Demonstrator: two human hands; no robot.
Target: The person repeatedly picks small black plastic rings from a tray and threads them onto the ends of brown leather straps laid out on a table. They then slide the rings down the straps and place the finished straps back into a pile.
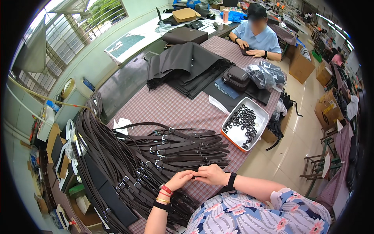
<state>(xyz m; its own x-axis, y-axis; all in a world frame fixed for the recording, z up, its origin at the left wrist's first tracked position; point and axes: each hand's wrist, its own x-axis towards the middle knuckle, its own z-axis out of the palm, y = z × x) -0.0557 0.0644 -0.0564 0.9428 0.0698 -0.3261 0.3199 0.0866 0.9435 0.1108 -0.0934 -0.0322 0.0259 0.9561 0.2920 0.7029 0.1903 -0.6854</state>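
Sprawling across the checked table (187,109), dozens of dark brown buckled straps (171,150), too many to count, lie fanned; left hand (178,180) and right hand (212,174) meet fingertip to fingertip, pinching one strap end (194,176); one white tray (261,113) of black rings sits farther right.

My left hand (178,180) and right hand (211,174) meet fingertip to fingertip. Both are curled in a pinch, forearms angled inward.

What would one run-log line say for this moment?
left hand: pinching strap end | right hand: same strap end | dark buckled straps: piled on checked table | tray of black rings: untouched
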